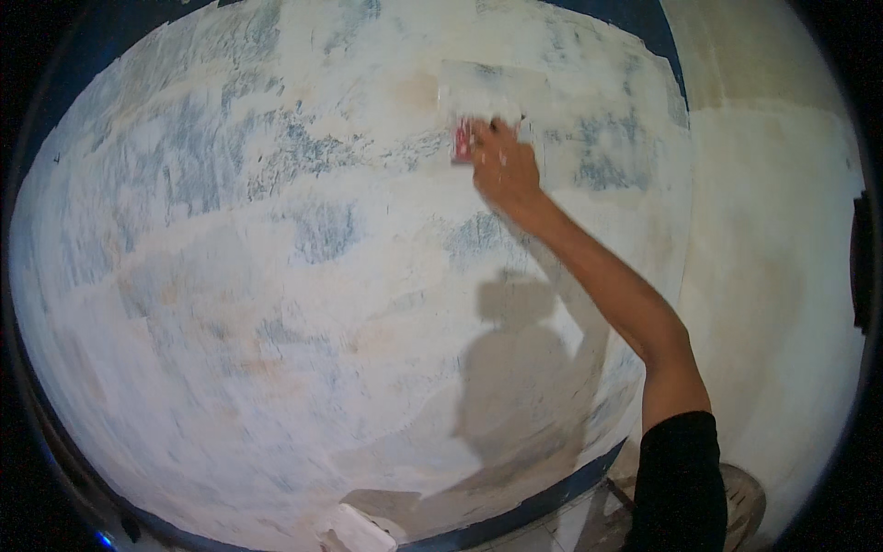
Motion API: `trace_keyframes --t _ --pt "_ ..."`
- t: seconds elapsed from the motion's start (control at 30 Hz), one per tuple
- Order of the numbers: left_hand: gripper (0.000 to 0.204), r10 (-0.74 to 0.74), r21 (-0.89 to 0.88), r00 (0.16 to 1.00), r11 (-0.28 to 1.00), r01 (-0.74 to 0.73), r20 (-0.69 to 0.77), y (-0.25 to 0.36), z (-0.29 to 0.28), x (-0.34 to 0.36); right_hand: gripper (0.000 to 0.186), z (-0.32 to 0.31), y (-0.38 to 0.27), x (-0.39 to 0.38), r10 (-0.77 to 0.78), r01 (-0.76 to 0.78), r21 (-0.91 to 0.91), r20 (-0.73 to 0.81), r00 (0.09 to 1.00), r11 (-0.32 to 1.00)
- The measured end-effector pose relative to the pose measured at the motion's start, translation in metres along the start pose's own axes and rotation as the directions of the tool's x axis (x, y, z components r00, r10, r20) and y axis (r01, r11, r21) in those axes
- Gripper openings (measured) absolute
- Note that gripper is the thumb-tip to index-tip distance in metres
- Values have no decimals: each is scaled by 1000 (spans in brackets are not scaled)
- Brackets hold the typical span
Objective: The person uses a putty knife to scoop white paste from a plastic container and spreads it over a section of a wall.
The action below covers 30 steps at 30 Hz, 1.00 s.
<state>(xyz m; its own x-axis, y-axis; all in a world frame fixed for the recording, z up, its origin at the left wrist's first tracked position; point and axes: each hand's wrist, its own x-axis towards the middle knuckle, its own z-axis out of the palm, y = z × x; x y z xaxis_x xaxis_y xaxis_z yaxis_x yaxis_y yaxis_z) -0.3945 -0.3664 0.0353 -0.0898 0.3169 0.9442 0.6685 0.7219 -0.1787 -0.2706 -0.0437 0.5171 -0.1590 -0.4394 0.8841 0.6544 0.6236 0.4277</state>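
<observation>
Up high on the broad white-smeared wall [221,322], right of its middle, the right hand [506,173] is closed around a small red tool [462,145], fingers curled tightly in; the tool sits against the wall, its red part showing just left of the knuckles. A pale, squarish area lies directly above; I cannot tell whether it is a blade or a coat on the wall. The left hand lies outside the view, so I cannot tell how far its fingers are spread or what it has hold of.

Dark blue borders [543,501] frame the coated wall at its upper and lower edges. Wide room for moving stretches to the left of the hand, while on the right a corner stands much nearer, where a cream side wall [763,230] begins. A dark object [862,262] is at that wall's far right edge. The bare forearm [607,271] and black sleeve [679,478] take up the lower right, with a round brownish seat [747,501] partly behind the sleeve. At the near edge, left of middle, a white slab [363,529] juts into view. Any label on the tool is too small and blurred to read.
</observation>
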Motion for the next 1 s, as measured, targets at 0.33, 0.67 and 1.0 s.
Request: trace_keyframes --t 0.33,0.67,1.0 --pt "21 34 -11 998 999 -33 51 -6 -5 -1 22 -95 -33 -26 83 -92 7 373 924 996" --pt "21 71 -36 995 997 -69 65 -5 -9 1 35 -6 43 -29 -101 79 -183 -114 988 980" --pt "22 95 -19 990 995 -93 101 -6 -15 1 19 -111 1 -59 -39 66 -94 261 964 993"
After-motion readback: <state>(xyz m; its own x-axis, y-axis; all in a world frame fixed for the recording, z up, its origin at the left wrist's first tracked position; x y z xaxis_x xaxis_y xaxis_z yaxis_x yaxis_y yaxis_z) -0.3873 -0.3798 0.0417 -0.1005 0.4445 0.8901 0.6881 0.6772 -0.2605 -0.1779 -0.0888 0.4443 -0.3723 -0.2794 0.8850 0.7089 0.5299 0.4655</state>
